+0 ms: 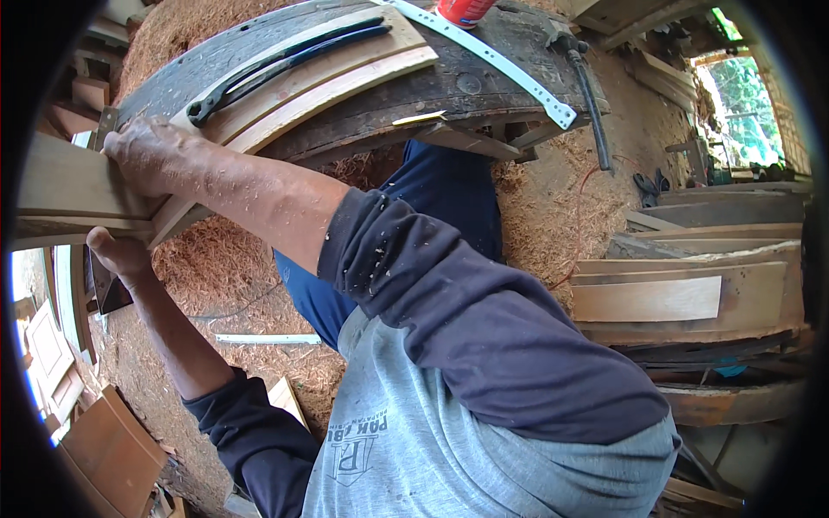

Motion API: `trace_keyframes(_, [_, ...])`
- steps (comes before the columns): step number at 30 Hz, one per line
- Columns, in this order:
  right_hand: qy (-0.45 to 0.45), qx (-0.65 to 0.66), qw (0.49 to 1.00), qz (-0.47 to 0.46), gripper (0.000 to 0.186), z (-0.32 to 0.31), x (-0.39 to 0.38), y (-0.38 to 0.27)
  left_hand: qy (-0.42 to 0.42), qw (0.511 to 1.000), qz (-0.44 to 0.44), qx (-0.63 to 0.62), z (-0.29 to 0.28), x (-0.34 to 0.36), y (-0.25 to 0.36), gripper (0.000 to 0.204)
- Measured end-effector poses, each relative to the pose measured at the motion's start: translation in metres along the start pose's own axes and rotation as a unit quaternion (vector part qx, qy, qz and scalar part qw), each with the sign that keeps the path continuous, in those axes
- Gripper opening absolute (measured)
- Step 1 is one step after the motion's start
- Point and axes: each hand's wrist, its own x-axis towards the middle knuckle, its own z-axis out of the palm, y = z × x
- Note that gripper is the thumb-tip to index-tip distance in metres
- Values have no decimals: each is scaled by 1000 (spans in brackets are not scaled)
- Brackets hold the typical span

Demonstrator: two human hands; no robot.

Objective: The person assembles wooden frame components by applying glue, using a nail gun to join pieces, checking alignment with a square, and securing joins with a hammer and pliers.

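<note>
My right hand (148, 157) is closed over the upper edge of a wooden box-like piece (73, 177), made of a wide panel and narrower boards, at the far left. Below it, my left hand (123, 257) grips the lower side of the same piece, thumb raised against the wood; its other fingers are mostly hidden. Beside my right hand, on the workbench (509, 91), lie light wooden strips (332, 93). Long dark-handled pincers (202, 109) rest across them. Wood shavings stick to my right forearm.
A white metal drawer rail (496, 59), a red can (466, 10), a yellow pencil (419, 118) and a clamp (587, 95) are on the bench. Another rail (268, 339) lies on shavings covering the floor. Stacked boards (648, 300) stand at right; a brown panel (112, 453) leans lower left.
</note>
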Motion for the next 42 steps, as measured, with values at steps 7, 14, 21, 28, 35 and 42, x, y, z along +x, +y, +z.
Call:
trace_keyframes(7, [-18, 109, 993, -38, 39, -6, -11, -5, 2, 999, 45, 1, -11, 6, -8, 91])
trace_keyframes(14, [44, 97, 994, -38, 32, 16, -6, 3, -81, 994, 51, -47, 10, -9, 23, 92])
trace_keyframes(21, [71, 29, 997, -21, 24, 26, -20, -11, -136, 984, 65, -91, 20, -12, 43, 96])
trace_keyframes(28, [53, 18, 997, -47, 27, 14, -8, -6, -86, 993, 39, -73, 11, -5, 19, 100])
trace_keyframes(35, [51, -57, 996, -53, 27, 13, 6, -4, -86, 987, 120, -67, 7, 7, -3, 94])
trace_keyframes(42, [34, 37, 994, -97, 27, 20, 20, 19, -45, 989, 140, -6, 11, -5, 15, 91])
